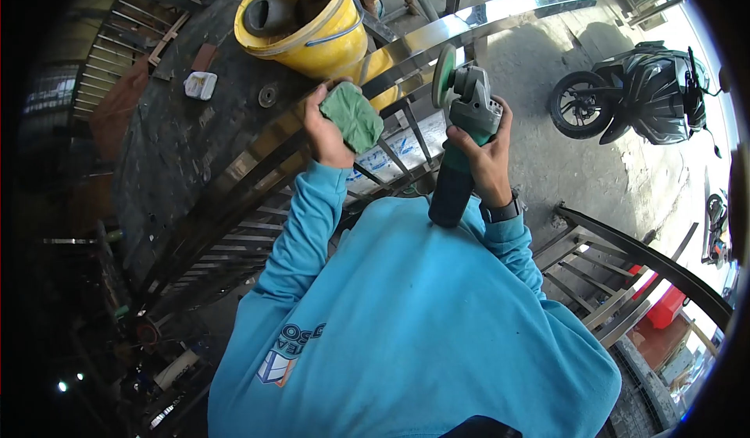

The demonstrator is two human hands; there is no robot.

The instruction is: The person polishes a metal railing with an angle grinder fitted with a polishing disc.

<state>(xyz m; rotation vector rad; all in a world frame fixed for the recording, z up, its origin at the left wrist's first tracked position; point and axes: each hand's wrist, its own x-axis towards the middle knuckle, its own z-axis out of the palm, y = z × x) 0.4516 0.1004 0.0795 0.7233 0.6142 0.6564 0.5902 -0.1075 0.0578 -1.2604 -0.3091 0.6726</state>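
Observation:
My left hand [328, 132] is closed around a green block [351, 118] with a rough, creased surface, near the yellow bucket. In my right hand [486, 157] is a green and black angle grinder [461, 145], gripped around its body below the metal head. The grinder's round disc [444, 77] points up and to the left, a little apart from the green block. Behind both hands a shiny curved metal bar [500, 18] runs across the view. The disc looks close to the bar; whether they touch I cannot tell.
A yellow bucket [328, 44] with dark cylinders inside stands on a dark surface [168, 157]. Beside it lie a small white container [200, 86] and a round disc [268, 95]. A motorcycle [652, 94] is at the right. Metal railings [617, 243] stand at the lower right.

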